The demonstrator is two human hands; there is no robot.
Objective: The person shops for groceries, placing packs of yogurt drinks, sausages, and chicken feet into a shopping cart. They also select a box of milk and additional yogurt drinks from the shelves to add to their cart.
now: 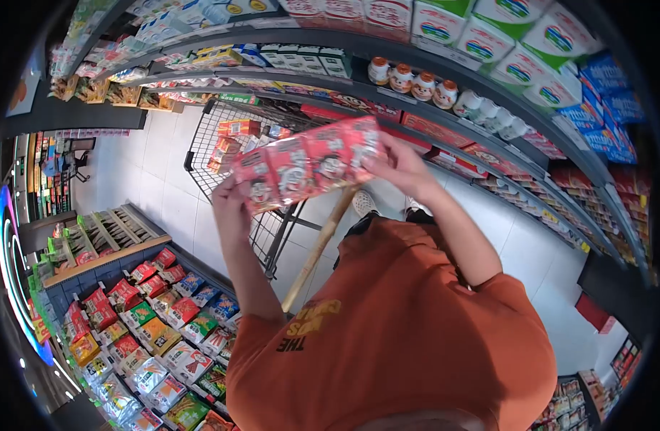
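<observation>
In front of me I hold a shiny red multipack of drink cartons point(305, 164), printed with repeated cartoon figures. My left hand point(231, 201) grips its left end, and my right hand point(402, 164) grips its right end, thumb lying over the front. The pack is raised and tilted, its right end higher in view. Beyond and partly below it stands a black wire shopping cart point(193, 159). Several red and orange packages point(238, 128) lie inside the cart, and the pack hides some of it. The cart's handle point(328, 233) runs toward my body.
Stocked shelves point(481, 72) curve along the top and right, with white-green cartons, small bottles point(423, 87) and red packs. A display bin of bagged snacks point(157, 334) stands at lower left. Pale tiled floor point(502, 208) surrounds my shoes point(364, 204).
</observation>
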